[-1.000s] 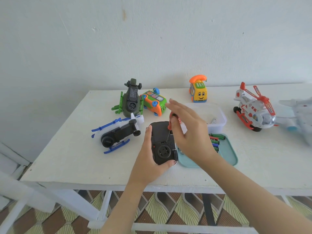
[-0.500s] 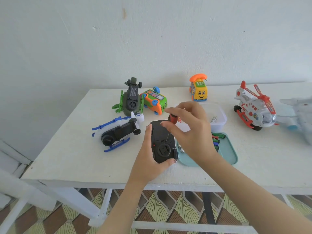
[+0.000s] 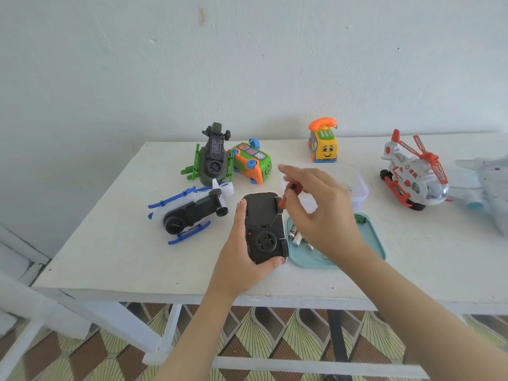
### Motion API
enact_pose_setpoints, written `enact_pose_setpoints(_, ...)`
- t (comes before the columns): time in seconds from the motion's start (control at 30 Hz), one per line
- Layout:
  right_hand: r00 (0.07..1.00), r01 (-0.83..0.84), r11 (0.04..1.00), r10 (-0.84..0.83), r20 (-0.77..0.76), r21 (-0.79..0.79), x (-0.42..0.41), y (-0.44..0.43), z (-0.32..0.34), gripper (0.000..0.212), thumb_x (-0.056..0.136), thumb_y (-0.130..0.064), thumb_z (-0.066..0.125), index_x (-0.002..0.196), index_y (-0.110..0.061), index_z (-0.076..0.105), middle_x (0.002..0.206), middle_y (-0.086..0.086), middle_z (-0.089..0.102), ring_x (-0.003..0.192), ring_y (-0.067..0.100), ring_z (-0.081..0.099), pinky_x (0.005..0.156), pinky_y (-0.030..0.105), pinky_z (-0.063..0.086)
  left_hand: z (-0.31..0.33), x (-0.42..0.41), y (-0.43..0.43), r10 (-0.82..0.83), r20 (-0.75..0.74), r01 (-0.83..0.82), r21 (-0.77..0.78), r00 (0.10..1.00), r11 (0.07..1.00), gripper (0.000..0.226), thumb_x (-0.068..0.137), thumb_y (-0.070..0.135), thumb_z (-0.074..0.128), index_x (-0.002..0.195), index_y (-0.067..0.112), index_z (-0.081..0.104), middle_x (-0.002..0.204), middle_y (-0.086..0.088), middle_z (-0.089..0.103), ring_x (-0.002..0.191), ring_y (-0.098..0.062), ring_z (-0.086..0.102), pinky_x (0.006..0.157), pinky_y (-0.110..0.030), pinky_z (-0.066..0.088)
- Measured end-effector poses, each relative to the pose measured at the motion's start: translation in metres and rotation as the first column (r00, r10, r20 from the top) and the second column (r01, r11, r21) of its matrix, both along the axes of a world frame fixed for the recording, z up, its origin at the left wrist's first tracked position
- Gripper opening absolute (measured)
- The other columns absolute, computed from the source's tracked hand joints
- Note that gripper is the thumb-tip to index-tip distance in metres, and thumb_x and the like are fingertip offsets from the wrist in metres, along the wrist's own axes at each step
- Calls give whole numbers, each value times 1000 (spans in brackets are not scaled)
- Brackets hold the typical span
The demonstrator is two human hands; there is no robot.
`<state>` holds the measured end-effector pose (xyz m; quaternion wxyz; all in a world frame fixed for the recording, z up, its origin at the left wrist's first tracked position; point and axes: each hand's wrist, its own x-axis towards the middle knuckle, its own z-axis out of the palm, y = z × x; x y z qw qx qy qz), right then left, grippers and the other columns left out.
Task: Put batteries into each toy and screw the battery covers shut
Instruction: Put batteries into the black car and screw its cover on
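Pale, scuffed wall (image 3: 247, 64) fills the back of the room, and patterned brown and green floor tiles (image 3: 275, 339) show under a white painted table (image 3: 110, 243) pushed against it. Toys sit along the far half of the table: a pale plane (image 3: 489, 188) at the right edge, a red and white helicopter (image 3: 412, 177) beside it, a blue and white helicopter (image 3: 192, 213) on its side at the left, a green helicopter (image 3: 214, 158) belly up behind that, an orange and green bus (image 3: 253, 163) tipped over, and a yellow phone car (image 3: 324, 147) upright by the wall. A clear box (image 3: 357, 185) stands just behind a teal tray (image 3: 376, 243).

Near the front edge, left of the tray, the black toy car (image 3: 264, 226) lies underside up, its long axis running from the person toward the wall. The left hand (image 3: 242, 259) grasps it, fingers along its left side and thumb round the near end. The right hand (image 3: 324, 213) pinches a red screwdriver (image 3: 288, 193), handle high and thin shaft slanting down and left onto the car's underside. Batteries (image 3: 295, 235) lie in the tray's near left corner, just beside the car
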<state>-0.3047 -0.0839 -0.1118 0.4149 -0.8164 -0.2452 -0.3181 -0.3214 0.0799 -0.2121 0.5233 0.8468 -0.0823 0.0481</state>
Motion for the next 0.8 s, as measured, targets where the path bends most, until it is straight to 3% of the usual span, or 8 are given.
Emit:
enact_pose_setpoints(0.1,993,-83,991,74,-89,-102,-5,-10,4,33,86,-15,48,116,-11,62,85,-4,64,81,13,57,76,36,49,1,0,0,-3,-10,3,-11,1000,1000,121,70,29,87,153,42,1,148,20,40,128,5,47,108,-34,44)
enact_pose_setpoints(0.2,973,-71,974,19,-232,-217,-5,-22,9,17,87,-20,62,103,-15,61,82,-10,64,75,12,57,72,37,50,0,2,3,-25,-36,23,-43,999,999,120,70,18,87,154,38,4,147,26,39,129,5,46,110,-34,42)
enact_pose_setpoints(0.27,954,-59,985,9,-300,-161,-10,-26,12,14,85,-17,68,97,-13,61,78,-11,67,69,10,58,70,35,51,-1,4,7,-32,-60,29,-45,998,999,118,72,16,86,154,43,5,151,22,35,132,4,43,111,-34,41)
enact_pose_setpoints(0.37,951,32,999,-21,-308,31,-19,-33,16,14,86,-14,69,88,-5,58,65,-28,65,57,7,59,55,17,47,-2,6,14,-40,-93,37,-37,995,999,115,75,13,82,151,50,4,152,19,36,133,1,44,110,-27,40)
enact_pose_setpoints(0.5,903,148,973,-61,-425,175,-22,-45,9,24,85,-22,69,77,-1,59,49,-27,58,44,1,51,43,8,35,1,1,17,12,-136,-22,-69,991,997,99,83,-3,70,154,35,13,137,27,45,122,12,49,100,-12,43)
enact_pose_setpoints(0.6,864,176,954,-31,-502,244,-24,-46,-1,28,86,-25,67,79,1,57,56,-19,66,48,9,52,46,16,41,5,-7,7,164,-137,-170,-30,977,985,90,79,24,79,151,31,25,133,15,52,122,-5,54,99,-23,49)
enact_pose_setpoints(0.7,815,239,898,22,-579,370,-23,-46,-10,26,89,-22,64,81,0,54,59,-6,69,43,5,50,43,18,39,5,-11,-5,278,-74,-264,160,958,951,113,59,59,82,150,25,24,133,10,51,122,-14,49,104,-40,46)
enact_pose_setpoints(0.8,738,293,843,100,-667,450,-21,-45,-15,17,90,-15,61,80,-4,53,55,1,64,43,11,46,44,24,37,2,-12,-13,343,8,-334,248,939,909,93,60,49,84,138,24,40,120,9,55,108,-15,51,98,-41,50)
